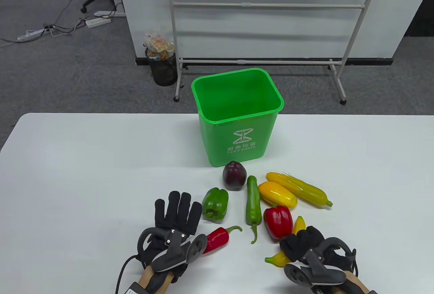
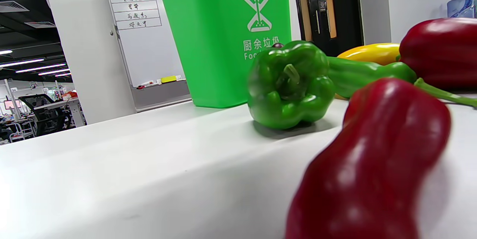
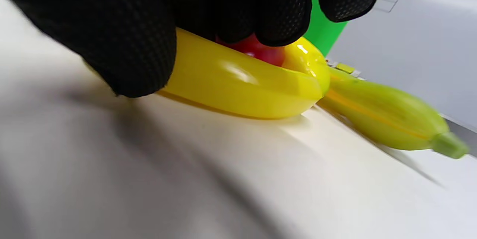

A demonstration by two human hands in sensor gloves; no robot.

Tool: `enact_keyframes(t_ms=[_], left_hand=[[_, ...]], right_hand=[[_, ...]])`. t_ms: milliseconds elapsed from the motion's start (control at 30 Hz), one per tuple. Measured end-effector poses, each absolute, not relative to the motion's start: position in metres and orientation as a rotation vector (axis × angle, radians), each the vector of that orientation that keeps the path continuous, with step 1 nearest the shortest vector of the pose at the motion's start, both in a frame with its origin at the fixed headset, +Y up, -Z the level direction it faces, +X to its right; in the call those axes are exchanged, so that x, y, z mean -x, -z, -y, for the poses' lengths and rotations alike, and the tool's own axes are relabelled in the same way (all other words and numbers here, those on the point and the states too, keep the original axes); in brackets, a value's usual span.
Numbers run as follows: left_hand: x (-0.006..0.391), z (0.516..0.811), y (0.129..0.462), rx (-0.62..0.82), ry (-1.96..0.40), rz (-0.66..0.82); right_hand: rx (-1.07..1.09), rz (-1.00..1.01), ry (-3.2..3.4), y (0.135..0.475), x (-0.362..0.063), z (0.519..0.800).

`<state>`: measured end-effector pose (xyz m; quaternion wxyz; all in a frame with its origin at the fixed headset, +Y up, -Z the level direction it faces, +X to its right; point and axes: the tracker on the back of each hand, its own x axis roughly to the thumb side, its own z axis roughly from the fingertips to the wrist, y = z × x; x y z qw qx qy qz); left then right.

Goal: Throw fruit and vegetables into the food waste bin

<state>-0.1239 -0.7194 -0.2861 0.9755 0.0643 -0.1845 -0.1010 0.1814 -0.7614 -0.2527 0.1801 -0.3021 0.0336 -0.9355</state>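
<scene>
Right hand (image 1: 307,245) grips banana (image 3: 238,82), lying flat, tip toward bin (image 1: 237,117).

The table view looks down from above; both wrist views skim the worktop (image 1: 84,158) closely, facing the green bin (image 2: 223,37).

Grey carpet floor (image 1: 67,70), whiteboard stand (image 1: 271,19), mesh wastebasket (image 1: 164,68), white table (image 1: 84,172)
</scene>
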Motion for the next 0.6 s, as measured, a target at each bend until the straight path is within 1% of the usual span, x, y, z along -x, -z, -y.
enact_keyframes(t_ms=[67, 167, 233, 367, 467, 567, 600], left_hand=[[0.123, 0.72, 0.286, -0.126, 0.205, 0.376], [0.123, 0.72, 0.286, -0.125, 0.201, 0.378], [0.122, 0.72, 0.286, -0.126, 0.197, 0.377], [0.123, 0.718, 0.286, -0.135, 0.189, 0.373], [0.124, 0.716, 0.286, -0.142, 0.176, 0.367], [0.126, 0.714, 0.286, -0.148, 0.161, 0.361], [0.127, 0.713, 0.287, -0.148, 0.153, 0.358]], right_hand=[[0.821, -0.061, 2.659, 0.253, -0.184, 0.763], [0.825, 0.019, 2.691, 0.253, -0.188, 0.762], [0.854, 0.035, 2.692, 0.252, -0.189, 0.76], [0.922, 0.016, 2.718, 0.246, -0.187, 0.75], [0.989, 0.021, 2.894, 0.24, -0.187, 0.733], [1.126, 0.186, 3.286, 0.24, -0.193, 0.708], [1.216, 0.317, 3.469, 0.243, -0.196, 0.698]])
